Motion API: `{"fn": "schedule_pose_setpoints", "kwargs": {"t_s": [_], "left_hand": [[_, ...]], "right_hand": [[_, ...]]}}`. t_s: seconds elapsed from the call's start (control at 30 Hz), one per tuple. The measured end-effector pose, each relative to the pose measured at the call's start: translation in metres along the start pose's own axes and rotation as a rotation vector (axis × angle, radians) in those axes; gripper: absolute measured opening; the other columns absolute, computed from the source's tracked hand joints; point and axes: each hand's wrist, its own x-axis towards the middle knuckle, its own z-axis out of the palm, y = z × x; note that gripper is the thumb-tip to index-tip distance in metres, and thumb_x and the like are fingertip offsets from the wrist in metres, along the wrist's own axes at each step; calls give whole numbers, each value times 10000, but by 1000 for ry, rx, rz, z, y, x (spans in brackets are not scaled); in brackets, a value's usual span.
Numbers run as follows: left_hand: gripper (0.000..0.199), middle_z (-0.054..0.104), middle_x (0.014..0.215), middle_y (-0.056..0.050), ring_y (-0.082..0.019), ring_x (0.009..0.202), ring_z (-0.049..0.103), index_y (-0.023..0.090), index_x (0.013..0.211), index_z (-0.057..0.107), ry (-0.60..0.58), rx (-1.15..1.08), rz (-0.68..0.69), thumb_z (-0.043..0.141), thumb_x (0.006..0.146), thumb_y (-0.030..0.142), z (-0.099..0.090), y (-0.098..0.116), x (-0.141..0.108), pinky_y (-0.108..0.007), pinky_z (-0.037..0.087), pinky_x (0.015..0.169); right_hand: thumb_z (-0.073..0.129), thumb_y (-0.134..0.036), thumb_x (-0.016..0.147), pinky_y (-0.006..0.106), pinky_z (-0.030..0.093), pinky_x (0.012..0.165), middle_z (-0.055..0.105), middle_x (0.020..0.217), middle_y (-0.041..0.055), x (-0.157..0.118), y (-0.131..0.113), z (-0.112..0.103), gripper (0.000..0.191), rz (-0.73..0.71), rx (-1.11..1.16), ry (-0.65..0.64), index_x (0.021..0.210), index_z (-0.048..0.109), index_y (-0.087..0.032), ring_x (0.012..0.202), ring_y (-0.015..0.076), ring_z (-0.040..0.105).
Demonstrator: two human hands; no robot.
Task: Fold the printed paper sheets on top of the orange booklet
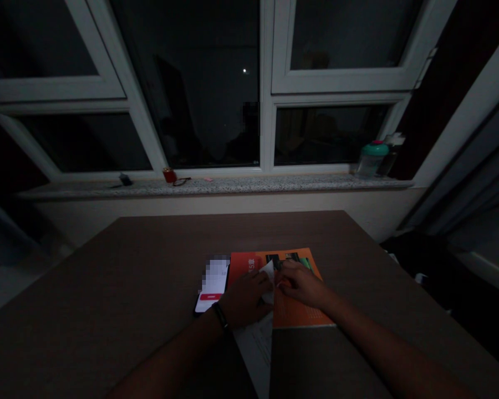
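Note:
A white sheet of paper (255, 346), folded into a long pointed shape with faint print on it, lies partly over an orange and red booklet (303, 307). My left hand (245, 299), with a dark band at the wrist, holds the paper from the left, fingers across its upper part and thumb lower down. On the other side my right hand (301, 282) has its fingers curled in a pinch at the paper's upper edge. Its fingertips are partly hidden in the dim light. Left of the booklet lies a phone (212, 285) with a lit screen.
The brown table (149, 260) stands before a windowsill (241, 185). On the sill are a small red jar (169, 175), a small dark object (125, 179) and a bottle with a teal lid (373, 158). Dark cloth (424, 257) lies beyond the table's right edge.

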Motion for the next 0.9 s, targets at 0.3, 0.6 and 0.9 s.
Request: {"fn": "schedule_pose_setpoints", "kwargs": {"t_s": [0.3,0.6,0.9], "left_hand": [[384,548,1224,-83,-279,1161,503,215,1189,514,37,-23,-4,667,847,299,5,-2,0,-425,404,987],[391,536,1305,-65,-260,1223,477,224,1244,487,65,-9,-29,644,886,240,12,-6,2,-447,356,1074],[401,519,1341,-61,-253,1254,454,227,1233,479,47,-3,-62,656,873,241,12,-6,2,-449,360,1073]], "right_hand": [[614,-108,819,279,397,740,587,823,24,6,12,6,133,97,-18,84,894,667,-203,835,186,544],[617,-90,785,260,390,696,532,746,-3,3,11,6,126,23,45,49,839,652,-198,767,168,530],[620,-110,788,259,386,711,575,779,8,4,6,5,117,58,-8,13,851,663,-200,788,173,547]]}}
